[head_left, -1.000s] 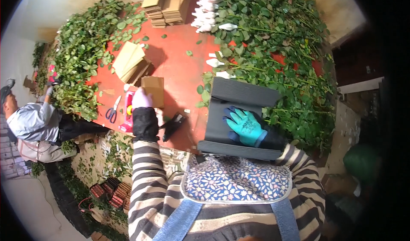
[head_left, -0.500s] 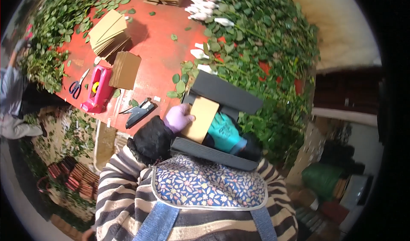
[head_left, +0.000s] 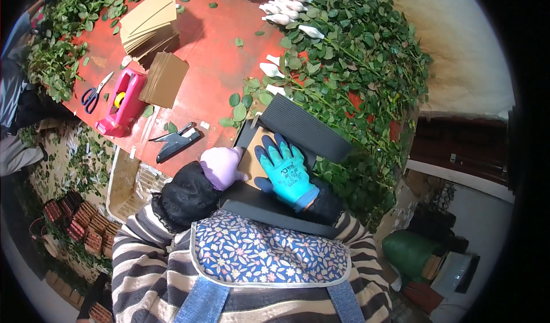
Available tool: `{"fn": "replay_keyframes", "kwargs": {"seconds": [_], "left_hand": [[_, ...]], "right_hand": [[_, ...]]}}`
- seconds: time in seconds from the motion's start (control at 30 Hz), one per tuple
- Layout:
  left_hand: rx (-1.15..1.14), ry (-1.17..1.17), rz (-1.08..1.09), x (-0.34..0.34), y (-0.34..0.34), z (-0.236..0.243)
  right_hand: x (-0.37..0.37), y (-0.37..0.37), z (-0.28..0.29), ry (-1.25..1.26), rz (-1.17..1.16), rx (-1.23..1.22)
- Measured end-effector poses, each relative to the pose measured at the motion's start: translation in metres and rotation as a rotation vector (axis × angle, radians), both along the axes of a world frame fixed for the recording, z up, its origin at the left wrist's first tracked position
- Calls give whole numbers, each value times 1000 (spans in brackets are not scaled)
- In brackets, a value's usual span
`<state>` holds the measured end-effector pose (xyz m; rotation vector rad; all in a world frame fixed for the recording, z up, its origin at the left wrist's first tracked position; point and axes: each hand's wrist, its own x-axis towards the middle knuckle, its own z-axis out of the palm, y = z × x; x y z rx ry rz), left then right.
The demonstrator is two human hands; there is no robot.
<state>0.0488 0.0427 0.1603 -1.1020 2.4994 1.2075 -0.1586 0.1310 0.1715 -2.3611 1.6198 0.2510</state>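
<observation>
In front of my chest is a black holder (head_left: pixel 306 127) with two raised, ridged side walls and a flat bed between them. A tan cardboard piece (head_left: pixel 250 161) lies on that bed. My right hand (head_left: pixel 286 171), in a teal glove with dark fingertips, is spread flat over the cardboard, fingers apart. At the left end of the bed is my left hand (head_left: pixel 222 167) in a light purple glove, its fingers curled and its thumb beside the cardboard's edge. What those fingers grip, if anything, is hidden.
A black stapler (head_left: pixel 179 142), a pink tape dispenser (head_left: pixel 121 102), scissors (head_left: pixel 96 93) and cardboard stacks (head_left: pixel 164 79) sit on the red table (head_left: pixel 212 71). Leafy stems with white-wrapped heads (head_left: pixel 312 32) cover its right side. A plastic basket (head_left: pixel 129 180) stands below the left edge.
The cardboard, earlier pinched and tilted in my left hand, now lies down in the holder. My right hand has opened flat onto it, and my left has drawn back to the left.
</observation>
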Motion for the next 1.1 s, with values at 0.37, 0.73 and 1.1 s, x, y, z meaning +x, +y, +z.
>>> {"fn": "replay_keyframes", "kwargs": {"seconds": [0.37,0.73,1.1], "left_hand": [[-84,197,-9,-12,5,-17],[-585,-73,-322,-49,-8,-58],[-241,-178,-382,-64,-23,-21]], "right_hand": [[8,2,0,43,-34,-15],[-23,14,19,-1019,-266,439],[14,76,-17,-161,1,-215]]}}
